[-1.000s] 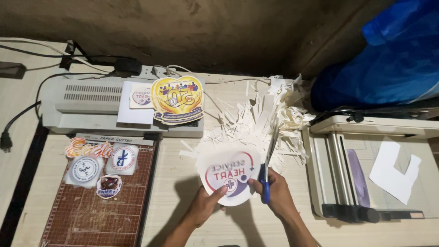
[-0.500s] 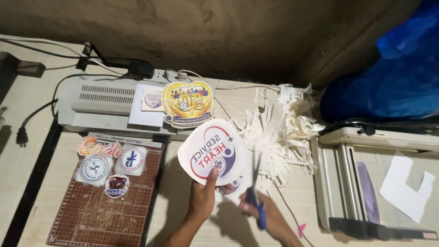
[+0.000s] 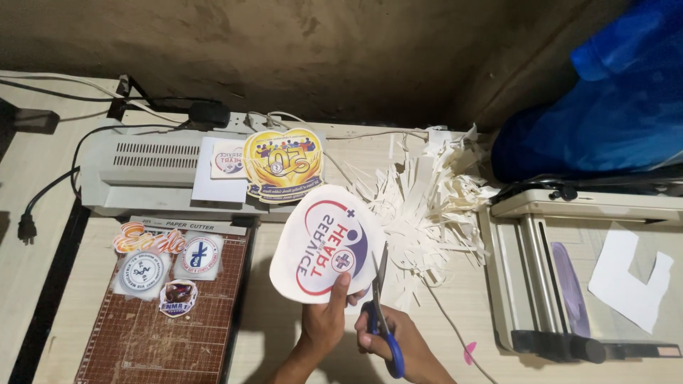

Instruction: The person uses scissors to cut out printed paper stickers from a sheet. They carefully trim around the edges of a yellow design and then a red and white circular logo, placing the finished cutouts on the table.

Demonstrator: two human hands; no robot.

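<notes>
Your left hand (image 3: 324, 321) pinches the lower edge of a rounded white laminated sticker (image 3: 327, 245) with a red-and-navy circular emblem, held tilted above the desk's (image 3: 284, 334) front edge. Your right hand (image 3: 398, 341) grips blue-handled scissors (image 3: 382, 313), blades slightly parted at the sticker's right rim.

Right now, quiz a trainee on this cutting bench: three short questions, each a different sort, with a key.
1. True or false: the right hand holds blue-handled scissors.
2. The left hand holds which thing? A) the round white printed cutout B) the yellow heart-shaped print C) the black plug
3. Fill in: the pile of white paper trimmings lies between the cutout and the grey ______ at the right.

Key: 1 true; 2 A; 3 paper trimmer.
</notes>
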